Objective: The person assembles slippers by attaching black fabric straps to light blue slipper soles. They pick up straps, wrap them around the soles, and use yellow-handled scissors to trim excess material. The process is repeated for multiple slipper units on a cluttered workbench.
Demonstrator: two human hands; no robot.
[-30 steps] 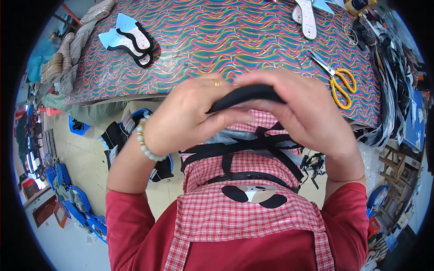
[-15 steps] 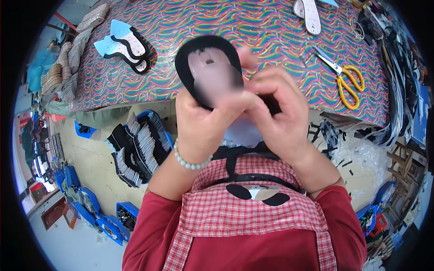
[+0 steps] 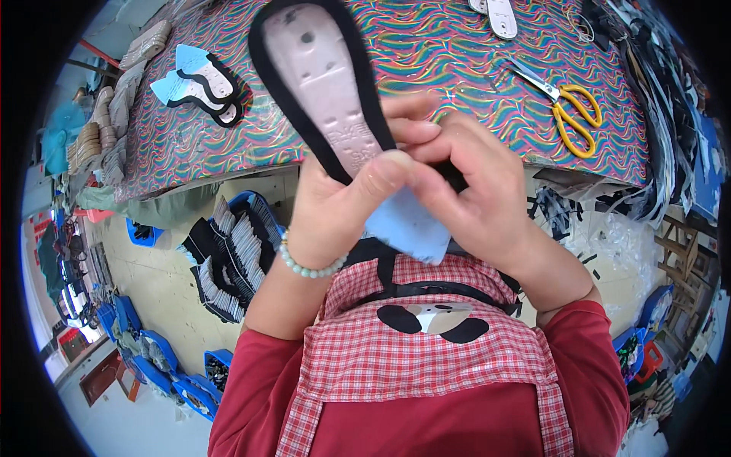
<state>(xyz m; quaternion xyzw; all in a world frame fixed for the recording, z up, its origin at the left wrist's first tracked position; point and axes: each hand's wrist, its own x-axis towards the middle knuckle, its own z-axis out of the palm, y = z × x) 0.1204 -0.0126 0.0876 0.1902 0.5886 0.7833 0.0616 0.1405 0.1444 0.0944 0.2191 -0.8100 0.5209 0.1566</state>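
Note:
A shoe insole [image 3: 316, 68], pale pink with a broad black edging and a light blue end [image 3: 411, 225], stands tilted above the table's near edge. My left hand [image 3: 327, 209] is closed round its narrow middle, thumb on the pink face. My right hand [image 3: 480, 190] is closed at the insole's right edge, its thumb and fingers pinched beside my left fingertips. What lies between those right fingertips is mostly hidden. On the table to the left rest similar insoles [image 3: 209, 80] with black edging and blue ends. Scissors [image 3: 560, 99] with yellow handles lie to the right.
A table [image 3: 464, 76] with a wavy multicoloured cover spans the far side. Pale insoles [image 3: 502, 19] lie at its back; black strips [image 3: 670, 114] hang at its right. Stacked insoles fill a blue crate [image 3: 263, 213] below left. Wooden stools [image 3: 678, 251] stand right.
The insole has swung up and lengthened in view, now showing its whole pink face and blue end. Both hands remain together at it, the right one slightly further right.

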